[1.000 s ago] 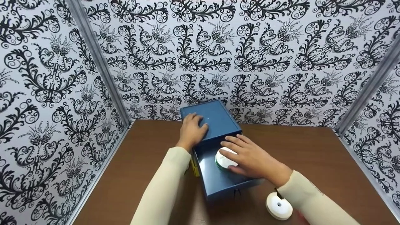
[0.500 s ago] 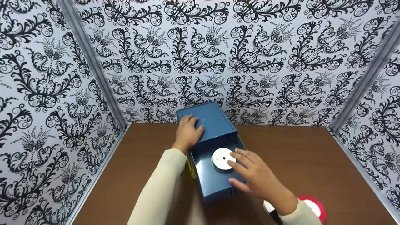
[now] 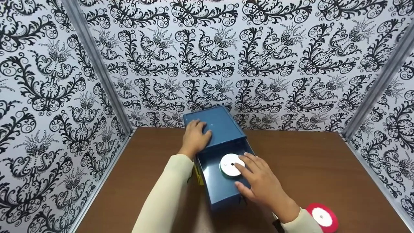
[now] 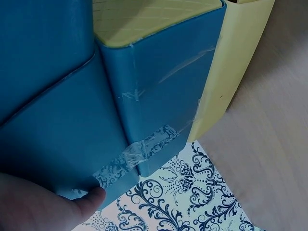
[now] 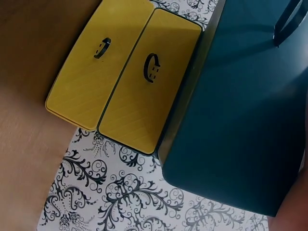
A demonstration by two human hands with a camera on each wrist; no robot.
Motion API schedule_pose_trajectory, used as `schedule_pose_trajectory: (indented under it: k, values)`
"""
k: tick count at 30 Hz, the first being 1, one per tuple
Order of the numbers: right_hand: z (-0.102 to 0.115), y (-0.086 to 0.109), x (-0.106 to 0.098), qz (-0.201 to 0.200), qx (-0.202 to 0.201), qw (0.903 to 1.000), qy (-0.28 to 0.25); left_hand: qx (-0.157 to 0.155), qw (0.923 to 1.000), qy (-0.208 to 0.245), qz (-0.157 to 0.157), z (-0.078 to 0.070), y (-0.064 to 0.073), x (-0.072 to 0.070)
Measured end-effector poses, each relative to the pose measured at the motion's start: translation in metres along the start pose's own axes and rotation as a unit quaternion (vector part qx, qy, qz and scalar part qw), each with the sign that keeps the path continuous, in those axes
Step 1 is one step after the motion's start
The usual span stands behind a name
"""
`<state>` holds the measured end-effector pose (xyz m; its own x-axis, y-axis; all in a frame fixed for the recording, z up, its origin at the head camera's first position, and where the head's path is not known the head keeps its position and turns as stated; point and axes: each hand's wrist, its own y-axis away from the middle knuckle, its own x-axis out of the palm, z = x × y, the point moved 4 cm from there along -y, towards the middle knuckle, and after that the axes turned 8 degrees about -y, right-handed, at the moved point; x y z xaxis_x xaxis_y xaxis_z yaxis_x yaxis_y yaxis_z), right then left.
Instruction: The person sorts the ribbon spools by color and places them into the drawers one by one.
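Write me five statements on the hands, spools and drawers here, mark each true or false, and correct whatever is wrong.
1. A white-topped spool lies inside the open blue drawer. True.
2. The red spool is on the brown table, outside that drawer. True.
3. The right hand grips the red spool. False: it is over the open drawer, its fingertips at the white-topped spool.
4. The left hand rests on the blue cabinet. True.
5. In the right wrist view, the two smaller drawer fronts are red. False: they are yellow, with dark handles.
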<state>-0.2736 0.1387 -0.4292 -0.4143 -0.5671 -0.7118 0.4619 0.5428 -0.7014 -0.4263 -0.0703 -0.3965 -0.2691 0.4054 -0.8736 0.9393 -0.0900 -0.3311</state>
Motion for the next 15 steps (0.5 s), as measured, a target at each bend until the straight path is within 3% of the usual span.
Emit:
schedule_pose_trajectory:
  k: [6, 15]
  values:
    - [-0.004, -0.003, 0.001, 0.019, 0.043, 0.9988, 0.018, 0.008, 0.9997, -0.014, 0.015, 0.000, 0.000, 0.001]
    - [-0.008, -0.011, -0.001, 0.035, 0.065, 0.9966, 0.037, 0.011, 0.9995, -0.024, 0.015, 0.000, -0.002, 0.001]
